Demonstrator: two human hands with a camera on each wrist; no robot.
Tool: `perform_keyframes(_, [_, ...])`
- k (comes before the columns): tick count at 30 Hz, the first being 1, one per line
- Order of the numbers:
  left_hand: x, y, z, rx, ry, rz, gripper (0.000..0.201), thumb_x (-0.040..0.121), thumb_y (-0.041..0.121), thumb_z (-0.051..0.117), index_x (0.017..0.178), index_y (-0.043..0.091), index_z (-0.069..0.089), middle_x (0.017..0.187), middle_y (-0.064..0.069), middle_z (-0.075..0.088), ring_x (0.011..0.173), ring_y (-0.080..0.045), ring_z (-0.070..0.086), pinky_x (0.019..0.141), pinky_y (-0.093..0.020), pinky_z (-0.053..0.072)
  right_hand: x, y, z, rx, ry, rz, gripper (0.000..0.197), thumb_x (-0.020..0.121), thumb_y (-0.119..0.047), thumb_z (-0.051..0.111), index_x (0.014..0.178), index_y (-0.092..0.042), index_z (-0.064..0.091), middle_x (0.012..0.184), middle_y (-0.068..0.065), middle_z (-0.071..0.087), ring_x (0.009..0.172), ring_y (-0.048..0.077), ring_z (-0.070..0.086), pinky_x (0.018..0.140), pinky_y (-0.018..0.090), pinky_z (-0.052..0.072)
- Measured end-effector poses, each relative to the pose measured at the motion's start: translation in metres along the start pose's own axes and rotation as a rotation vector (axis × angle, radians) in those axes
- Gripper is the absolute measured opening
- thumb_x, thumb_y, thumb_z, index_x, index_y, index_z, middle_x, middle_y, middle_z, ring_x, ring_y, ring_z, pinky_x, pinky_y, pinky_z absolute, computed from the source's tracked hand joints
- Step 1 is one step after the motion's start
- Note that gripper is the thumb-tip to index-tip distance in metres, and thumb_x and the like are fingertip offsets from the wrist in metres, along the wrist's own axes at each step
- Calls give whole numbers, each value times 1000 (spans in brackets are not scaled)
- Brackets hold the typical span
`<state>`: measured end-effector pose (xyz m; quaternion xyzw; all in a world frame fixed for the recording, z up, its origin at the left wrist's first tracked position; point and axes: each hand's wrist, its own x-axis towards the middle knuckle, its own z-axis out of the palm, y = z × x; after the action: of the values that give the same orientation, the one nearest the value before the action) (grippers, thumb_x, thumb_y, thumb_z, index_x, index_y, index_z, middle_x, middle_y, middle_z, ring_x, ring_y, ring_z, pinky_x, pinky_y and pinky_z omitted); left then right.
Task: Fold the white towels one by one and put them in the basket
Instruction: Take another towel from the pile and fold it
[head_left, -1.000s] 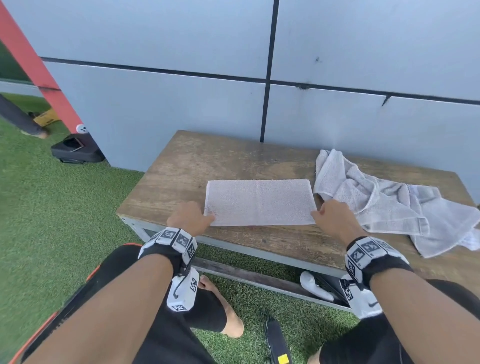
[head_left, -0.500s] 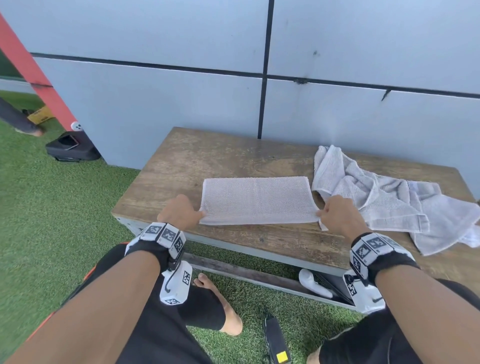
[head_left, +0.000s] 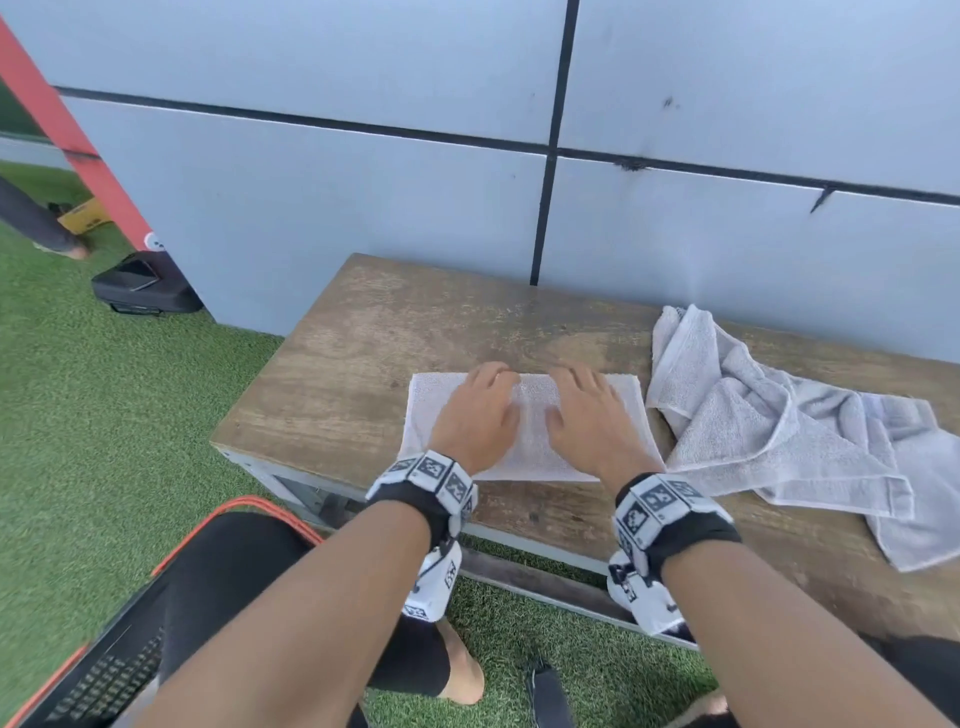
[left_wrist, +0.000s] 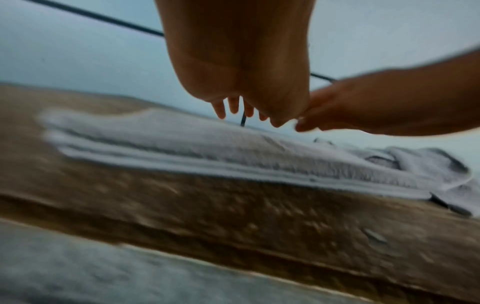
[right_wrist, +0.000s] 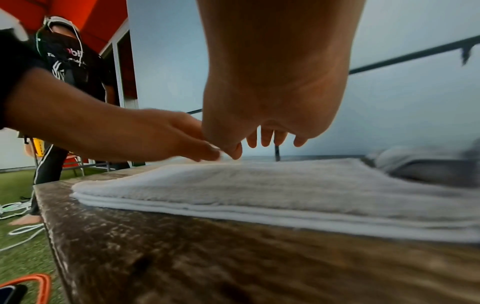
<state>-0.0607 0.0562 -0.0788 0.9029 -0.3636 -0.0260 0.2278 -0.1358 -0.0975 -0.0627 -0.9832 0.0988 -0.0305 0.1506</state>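
I have both hands over the folded towel (head_left: 524, 426), which lies flat on the bench (head_left: 363, 353), near its front edge and left of the loose pile. My left hand (head_left: 480, 410) and right hand (head_left: 592, 415) sit side by side above the towel's middle, fingers spread and pointing toward the wall, holding nothing. From the head view they look pressed onto the cloth; the wrist views suggest the fingertips may hover just above it, and the blur there stops me from saying which.

The right wrist view shows several stacked layers along the towel's near edge, so I judge this towel is already folded more than once and I am at the smoothing or flattening stage, or setting up one more fold across its length.

The pile (head_left: 779, 426) of unfolded towels lies just right of the folded one, nearly touching its right edge, so there is more work waiting.

The basket (head_left: 104, 670) is off the bench's front left corner, down beside my left knee, dark mesh with an orange rim.

Next, I reckon I need either to take one short end and bring it over the other, or to slide my fingers under both ends and lift the stack whole. The lift calls for support from beneath, since stacked layers slip apart if pinched from one side only, then a carry down and left into the basket.
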Motion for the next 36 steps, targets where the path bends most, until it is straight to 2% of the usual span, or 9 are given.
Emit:
perform_keyframes(1, [5,0,14,56,-53,-20,46,104,24,40,147,8,40,158,-8,34,147,-25,27,121,-41,26,6,-6,7,18,-49,-6,56,97,-19,45,151,-16,31,162,7,24,149,26,20,121,46,21])
perform_keyframes(3, [7,-3,34,187,-131,-61,58,106,35,20,158,11,18,167,-5,15,154,-25,8,126,-40,9,11,-9,23,28,-162,21,60,100,-20,36,157,-25,16,167,0,6,154,21,1,124,50,8])
perform_keyframes(4, [5,-5,41,245,-134,-67,62,104,39,9,160,12,12,168,-3,10,155,-24,4,125,-40,6,10,-5,32,9,-193,33,59,103,-25,28,158,-29,7,168,-4,-2,154,18,-5,124,50,3])
perform_keyframes(6, [1,-8,49,305,-90,-48,68,100,42,-1,160,14,12,168,-2,10,155,-23,5,126,-42,6,5,3,46,-47,-168,29,57,105,-36,16,159,-30,-4,167,-9,-11,153,13,-12,124,49,-2])
perform_keyframes(11, [4,-8,54,296,-43,-55,61,104,39,11,159,15,17,167,-1,16,154,-22,10,126,-41,9,6,10,54,-77,-90,24,58,105,-42,14,159,-30,-2,167,-12,-9,153,11,-9,124,47,-5])
perform_keyframes(16, [3,-8,53,252,-24,-70,62,102,41,11,159,17,19,167,0,17,154,-21,11,126,-41,8,4,9,55,-54,-64,50,58,103,-43,14,159,-34,2,167,-9,-6,154,14,-7,124,46,-3])
perform_keyframes(23, [5,-12,49,170,-54,-133,58,105,47,23,160,30,13,168,3,6,155,-18,0,126,-41,0,0,25,49,-55,-65,119,66,99,-60,15,159,-35,0,167,-7,-9,154,15,-10,125,42,-4])
perform_keyframes(27, [4,-17,46,150,-58,-169,60,104,53,22,159,36,9,168,5,2,155,-16,-5,125,-38,-6,-1,29,48,-47,-58,166,74,94,-70,15,159,-35,1,167,-7,-8,153,14,-11,124,43,-5])
perform_keyframes(36, [0,-26,43,179,-53,-228,67,100,63,17,160,35,4,168,4,-1,154,-15,-7,125,-40,-5,-2,44,45,-46,-15,284,88,88,-78,17,160,-29,1,168,-6,-5,153,12,-10,124,42,-5])
